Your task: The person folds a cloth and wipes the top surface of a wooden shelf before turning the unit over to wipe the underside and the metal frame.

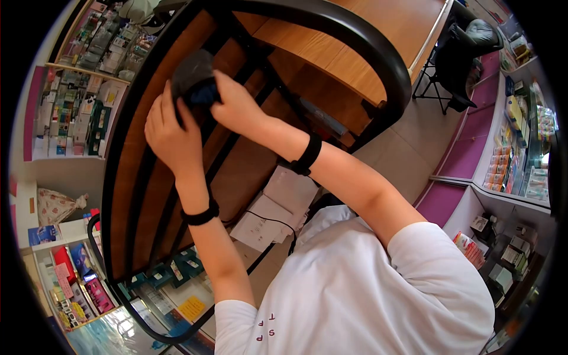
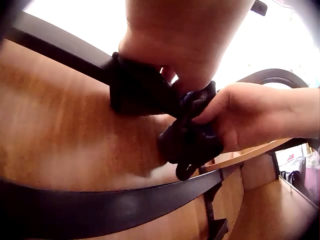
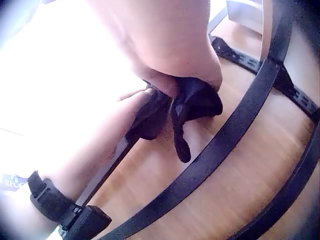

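Note:
A dark cloth (image 1: 194, 70), black with some blue, is bunched between both hands against a black metal frame (image 1: 378, 53) with brown wooden panels. My left hand (image 1: 174, 133) grips its left side, fingers partly hidden behind it. From the right, my right hand (image 1: 241, 106) pinches the cloth between thumb and fingers. In the left wrist view the cloth (image 2: 192, 142) hangs below the right hand (image 2: 255, 110), with a loop at its lower end. A narrow end of the cloth (image 3: 182, 142) dangles under the right hand (image 3: 170, 50) in the right wrist view.
A wooden desk (image 1: 355, 65) stands beyond the frame, with a black chair (image 1: 452, 65) at right. Glass shelves of small boxes (image 1: 77, 112) line the left side; purple-fronted cabinets (image 1: 467, 148) line the right. White boxes (image 1: 269, 210) and a cable lie below the frame.

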Demonstrator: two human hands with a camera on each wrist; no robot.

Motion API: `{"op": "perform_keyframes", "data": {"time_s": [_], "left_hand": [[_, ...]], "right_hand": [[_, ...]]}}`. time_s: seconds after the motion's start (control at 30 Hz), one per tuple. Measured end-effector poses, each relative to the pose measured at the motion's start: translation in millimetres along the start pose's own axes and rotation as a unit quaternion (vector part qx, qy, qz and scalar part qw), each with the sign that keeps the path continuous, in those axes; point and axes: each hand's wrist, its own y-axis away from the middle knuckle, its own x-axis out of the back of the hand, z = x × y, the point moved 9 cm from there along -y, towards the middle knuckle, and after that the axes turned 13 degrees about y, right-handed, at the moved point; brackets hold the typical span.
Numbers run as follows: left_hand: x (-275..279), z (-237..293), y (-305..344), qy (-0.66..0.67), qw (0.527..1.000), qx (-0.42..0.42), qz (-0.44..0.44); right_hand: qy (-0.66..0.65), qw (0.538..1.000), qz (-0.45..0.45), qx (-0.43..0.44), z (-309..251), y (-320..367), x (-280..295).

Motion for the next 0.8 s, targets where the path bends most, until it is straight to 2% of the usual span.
{"op": "perform_keyframes", "data": {"time_s": [0.23,0.3,0.33,0.37,0.43,0.47,0.53,0.63,0.8], "left_hand": [[53.9,-32.6,39.2,-0.008,0.999,0.042,-0.022],[62.7,-38.3,46.7,0.004,0.998,0.055,-0.024],[65.7,-41.7,51.8,-0.003,0.998,0.062,-0.021],[65.5,-41.7,54.9,-0.006,0.998,0.063,-0.023],[67.6,-40.5,56.7,0.017,0.997,0.074,0.013],[64.3,-38.0,56.5,0.017,0.997,0.072,0.013],[63.4,-31.9,55.8,-0.009,0.996,0.072,0.052],[56.8,-22.7,52.7,-0.05,0.994,0.075,0.065],[24.2,4.3,22.5,-0.011,0.997,0.041,0.068]], "right_hand": [[-0.097,0.995,-0.029,-0.004,-12.2,36.7,-57.0],[-0.007,0.985,-0.159,0.074,-21.5,46.9,-82.2],[0.059,0.981,-0.15,0.108,-22.2,54.5,-91.2],[0.055,0.981,-0.151,0.107,-17.9,59.0,-93.2],[0.224,0.95,-0.11,0.186,-24.4,63.4,-82.7],[0.225,0.95,-0.108,0.186,-20.9,60.9,-74.6],[0.312,0.92,-0.091,0.217,-16.5,52.4,-53.3],[0.349,0.91,-0.031,0.224,0.3,35.7,-14.3],[0.389,0.898,-0.026,0.203,25.6,18.3,20.4]]}}
